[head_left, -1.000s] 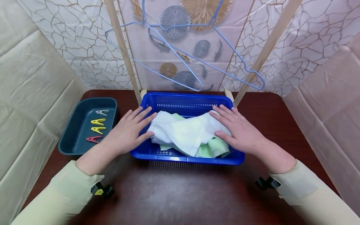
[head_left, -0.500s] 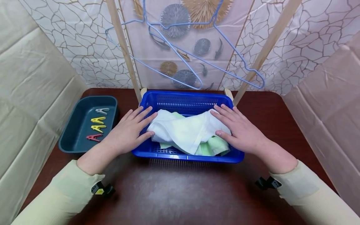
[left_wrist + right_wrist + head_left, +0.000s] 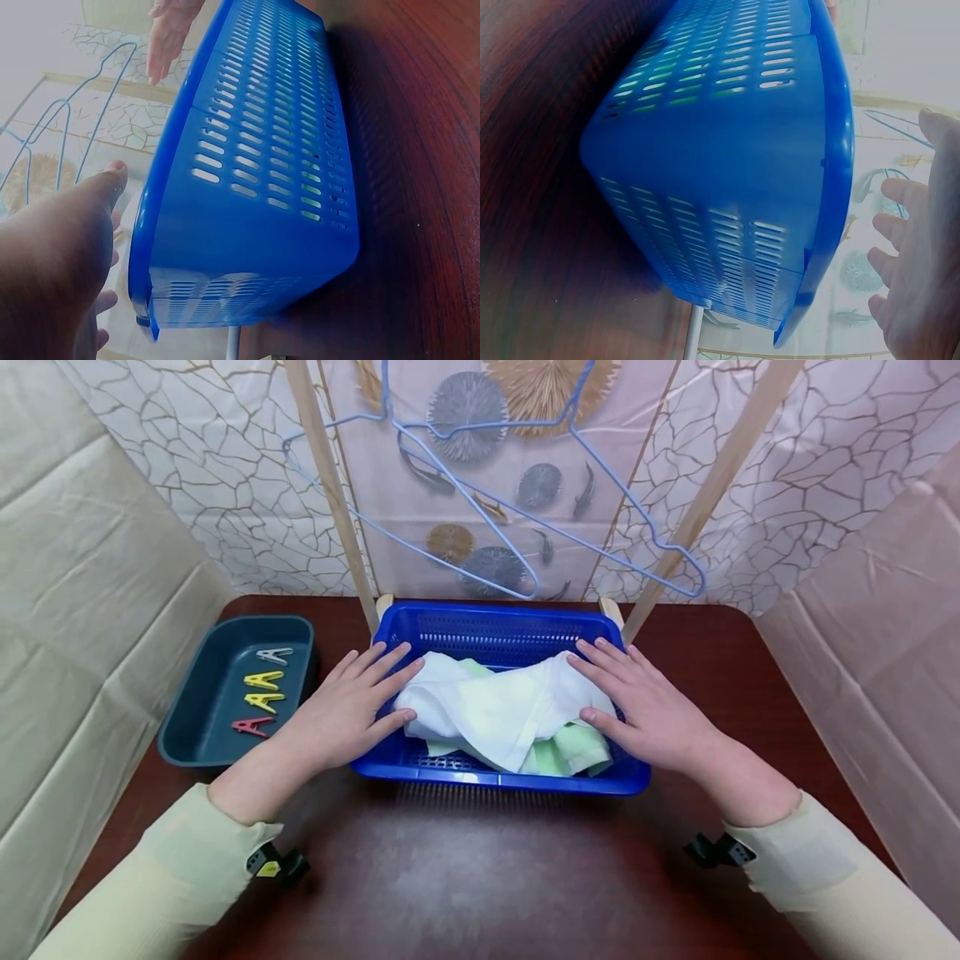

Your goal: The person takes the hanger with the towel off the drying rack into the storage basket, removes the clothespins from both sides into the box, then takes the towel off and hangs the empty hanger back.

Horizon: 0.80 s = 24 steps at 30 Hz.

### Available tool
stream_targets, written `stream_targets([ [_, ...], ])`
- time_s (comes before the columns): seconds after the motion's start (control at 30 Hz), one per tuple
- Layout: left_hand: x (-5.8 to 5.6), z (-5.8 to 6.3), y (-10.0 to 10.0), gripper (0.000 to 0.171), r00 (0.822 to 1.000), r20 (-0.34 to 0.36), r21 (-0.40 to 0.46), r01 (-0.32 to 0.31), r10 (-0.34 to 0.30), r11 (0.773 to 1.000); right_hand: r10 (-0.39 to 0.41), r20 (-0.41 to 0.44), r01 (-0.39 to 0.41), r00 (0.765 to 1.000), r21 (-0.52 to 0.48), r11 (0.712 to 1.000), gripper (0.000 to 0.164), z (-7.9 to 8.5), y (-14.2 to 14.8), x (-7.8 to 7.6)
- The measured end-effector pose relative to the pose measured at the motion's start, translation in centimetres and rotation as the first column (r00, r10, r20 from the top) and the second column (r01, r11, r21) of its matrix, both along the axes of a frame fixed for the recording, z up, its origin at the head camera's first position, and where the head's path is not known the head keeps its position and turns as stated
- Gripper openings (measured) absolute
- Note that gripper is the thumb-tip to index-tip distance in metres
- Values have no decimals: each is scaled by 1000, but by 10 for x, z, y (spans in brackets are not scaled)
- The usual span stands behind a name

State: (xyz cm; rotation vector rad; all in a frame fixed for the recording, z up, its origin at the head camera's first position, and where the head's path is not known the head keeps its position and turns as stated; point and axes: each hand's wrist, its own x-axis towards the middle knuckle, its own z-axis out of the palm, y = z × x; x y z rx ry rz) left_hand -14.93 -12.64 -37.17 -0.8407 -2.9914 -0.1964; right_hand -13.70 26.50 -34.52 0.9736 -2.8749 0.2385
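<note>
A blue plastic basket (image 3: 498,780) with slotted walls stands in the middle of the table. In it lie a crumpled white cloth (image 3: 491,706) and, partly beneath that, a light green cloth (image 3: 573,750). My left hand (image 3: 347,708) hovers palm down over the basket's left end, fingers straight and spread. Over the right end my right hand (image 3: 647,708) is held the same way. Both wrist views show the left hand (image 3: 64,240) and the right hand (image 3: 926,247) above the basket's rim, apart from it and holding nothing.
At left stands a dark green tray (image 3: 183,752) with several clothespins, among them a red clothespin (image 3: 252,727). Behind the basket, blue hangers (image 3: 525,427) hang between two wooden poles (image 3: 720,485). Beige panels (image 3: 82,610) rise on both sides of the table (image 3: 480,868).
Almost nothing differs. The view has shifted very slightly, and both hands stay spread over the basket ends with the cloths unmoved.
</note>
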Motion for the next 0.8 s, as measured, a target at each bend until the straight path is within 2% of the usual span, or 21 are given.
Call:
stream_targets([
  [0.8, 2, 2, 7, 72, 1000, 0, 5, 22, -22, 1000, -17, 12, 17, 1000, -10, 1000, 65, 1, 4, 12],
])
